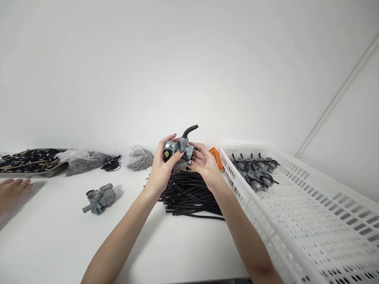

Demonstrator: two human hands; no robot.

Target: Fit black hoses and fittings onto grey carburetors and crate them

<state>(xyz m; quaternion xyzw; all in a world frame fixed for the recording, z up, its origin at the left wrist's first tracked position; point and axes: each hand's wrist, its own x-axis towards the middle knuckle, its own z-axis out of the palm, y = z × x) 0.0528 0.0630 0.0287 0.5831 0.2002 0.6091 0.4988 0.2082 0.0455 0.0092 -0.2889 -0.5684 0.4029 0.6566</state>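
Observation:
A grey metal carburetor [184, 144] with a black rubber boot on top is held up between both hands, above a pile of black hoses [192, 197]. My left hand [162, 167] is closed round its left side, thumb across the front, beside a round black part with a yellowish centre. My right hand [207, 163] grips the right side, its thumb low at the front near a short black piece. Another carburetor [100, 198], without a black boot, lies on the white table [59, 240] to the left.
A white crate [275, 217] at the right holds several carburetors [257, 169]. Behind my right hand is an orange basket [217, 157]. Clear bags of small parts [137, 157], black pieces [111, 162] and a metal tray [53, 169] line the wall. Another person's hand [13, 193] rests far left.

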